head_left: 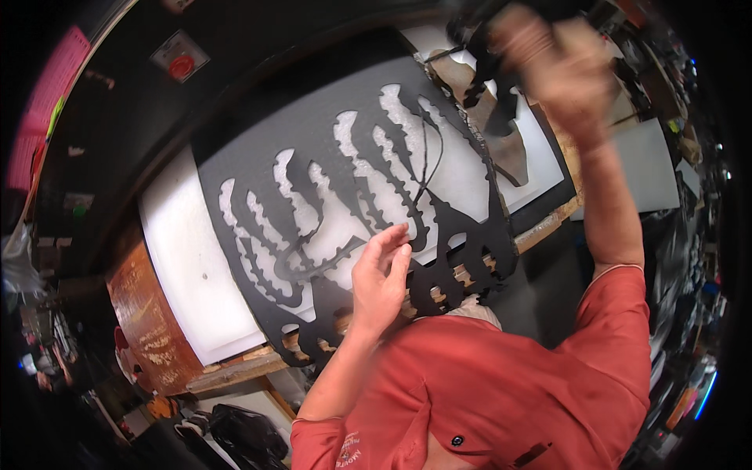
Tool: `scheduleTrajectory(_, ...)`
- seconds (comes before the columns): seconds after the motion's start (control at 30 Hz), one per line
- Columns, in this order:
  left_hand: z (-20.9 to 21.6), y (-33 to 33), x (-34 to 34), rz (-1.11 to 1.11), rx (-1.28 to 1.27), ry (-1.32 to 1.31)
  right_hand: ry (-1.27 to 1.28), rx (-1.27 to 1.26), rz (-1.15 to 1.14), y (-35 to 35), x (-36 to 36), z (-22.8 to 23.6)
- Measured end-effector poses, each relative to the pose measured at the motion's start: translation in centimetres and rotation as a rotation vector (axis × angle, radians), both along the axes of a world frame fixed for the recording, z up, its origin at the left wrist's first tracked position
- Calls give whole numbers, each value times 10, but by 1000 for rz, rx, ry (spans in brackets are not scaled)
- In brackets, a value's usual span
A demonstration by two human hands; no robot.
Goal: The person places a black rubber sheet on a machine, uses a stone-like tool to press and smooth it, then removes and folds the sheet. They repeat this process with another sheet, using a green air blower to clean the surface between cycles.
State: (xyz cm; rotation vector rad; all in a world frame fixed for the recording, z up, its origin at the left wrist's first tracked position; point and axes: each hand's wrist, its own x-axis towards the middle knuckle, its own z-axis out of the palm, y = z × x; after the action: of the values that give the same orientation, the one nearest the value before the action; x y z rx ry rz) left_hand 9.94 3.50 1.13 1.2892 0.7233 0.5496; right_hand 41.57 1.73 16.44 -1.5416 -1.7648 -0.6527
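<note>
A black sheet [274,94] with several long, notched, curved openings lies over a white board, which shows through the holes. Its near edge is ragged and hangs past the board. My left hand [380,278] is over the near part of the sheet, thumb and fingers apart. Beside its fingers is a thin, dark, curved strip [294,270], blurred; I cannot tell if the hand touches it. My right hand [560,74] is raised at the far right and smeared by motion. Blurred black pieces [478,31] are against its fingers; whether it grips them is unclear.
A dark machine body [125,117] with a red button [182,66] and a green button [79,205] rises at the far left. The white board [192,258] rests on a worn wooden table [149,321]. Irregular brown and black scraps [509,153] lie right of the sheet.
</note>
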Motion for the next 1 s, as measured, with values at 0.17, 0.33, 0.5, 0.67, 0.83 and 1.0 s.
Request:
scheduleTrajectory(0.17,7,-11,-22,33,-453,-78,-86,-1070,201,3,-95,-97)
scheduleTrajectory(0.33,25,-13,-24,61,-657,-120,-223,-825,227,-21,-124,-82)
scheduleTrajectory(0.5,32,-9,-20,50,-956,-456,-484,-923,229,-43,-174,-61)
scheduleTrajectory(0.67,24,-27,-33,217,-1108,-421,-514,-917,239,-62,-203,-55)
scheduleTrajectory(0.83,11,-30,-53,216,-1007,-499,-368,-869,284,-76,-212,-57)
scheduleTrajectory(1.0,7,-32,-67,161,-977,-561,254,-688,497,-88,-197,-73)
